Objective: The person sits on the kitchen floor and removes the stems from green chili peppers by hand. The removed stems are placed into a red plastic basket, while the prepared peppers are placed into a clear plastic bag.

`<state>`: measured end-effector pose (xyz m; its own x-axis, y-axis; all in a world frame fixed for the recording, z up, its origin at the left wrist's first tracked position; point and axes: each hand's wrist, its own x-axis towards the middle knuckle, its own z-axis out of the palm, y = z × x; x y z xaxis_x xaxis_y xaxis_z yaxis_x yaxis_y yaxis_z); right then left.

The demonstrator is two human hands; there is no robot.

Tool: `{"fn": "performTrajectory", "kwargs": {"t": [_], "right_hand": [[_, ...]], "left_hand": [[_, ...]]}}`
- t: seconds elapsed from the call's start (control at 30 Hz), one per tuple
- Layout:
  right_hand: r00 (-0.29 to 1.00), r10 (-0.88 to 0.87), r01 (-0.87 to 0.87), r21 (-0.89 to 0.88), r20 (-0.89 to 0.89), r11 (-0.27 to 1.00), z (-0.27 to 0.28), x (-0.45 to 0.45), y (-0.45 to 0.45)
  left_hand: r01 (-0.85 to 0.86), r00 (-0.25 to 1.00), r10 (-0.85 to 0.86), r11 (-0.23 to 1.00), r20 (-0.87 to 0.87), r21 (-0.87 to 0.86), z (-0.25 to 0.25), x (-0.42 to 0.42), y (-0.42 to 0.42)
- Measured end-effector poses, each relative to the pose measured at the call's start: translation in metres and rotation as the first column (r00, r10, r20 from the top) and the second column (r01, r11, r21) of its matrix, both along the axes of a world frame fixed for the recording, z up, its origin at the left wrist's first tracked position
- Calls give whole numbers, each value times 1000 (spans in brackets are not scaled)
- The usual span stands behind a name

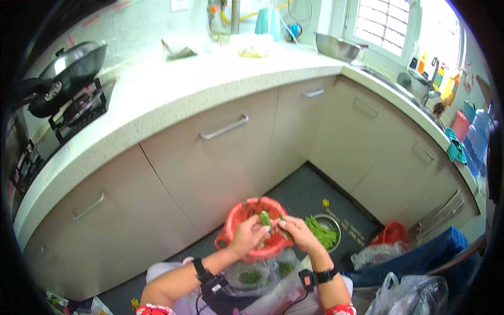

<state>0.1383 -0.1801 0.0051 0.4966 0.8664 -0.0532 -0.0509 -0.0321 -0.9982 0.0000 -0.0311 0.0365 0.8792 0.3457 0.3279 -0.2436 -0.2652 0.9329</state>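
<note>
My left hand (250, 235) pinches a green vegetable piece (265, 219), perhaps a pepper or a pod, upright between thumb and fingers. Close beside it, my right hand (297, 232) has a small green piece at its fingertips, largely hidden by the fingers. Both hands are over a red plastic basket (236, 210) with side handles, whose contents are mostly covered by the hands. Right of the basket, a round metal bowl (338, 236) holds green bean pods (321, 233). Clear plastic bags (232, 275) with dark green bits (250, 277) lie between the basket and my lap.
Cabinets (220, 165) and a pale countertop (177, 100) surround the floor area. A wok (71, 78) rests on the stove at left. On the right are a sink (397, 84), a red container (393, 233), a blue item (417, 256) and a plastic bag (417, 295).
</note>
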Motion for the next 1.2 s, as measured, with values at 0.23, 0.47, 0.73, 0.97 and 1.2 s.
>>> {"fn": "performTrajectory", "kwargs": {"t": [0.23,0.47,0.73,0.97,1.2], "right_hand": [[576,-284,208,198,766,958,5,4,35],[378,-460,221,404,804,888,2,-7,28],[174,-420,-3,427,891,904,10,-24,31],[268,-491,39,500,829,865,21,-29,36],[452,-541,232,493,709,839,28,-20,35]], "left_hand": [[-26,999,34,791,1,-612,-20,23,17],[33,974,-196,624,-115,-781,-36,26,19],[173,962,-269,451,52,-876,-16,14,13],[163,970,-237,493,49,-855,-17,7,16],[155,965,-261,536,12,-830,0,3,14]]}}
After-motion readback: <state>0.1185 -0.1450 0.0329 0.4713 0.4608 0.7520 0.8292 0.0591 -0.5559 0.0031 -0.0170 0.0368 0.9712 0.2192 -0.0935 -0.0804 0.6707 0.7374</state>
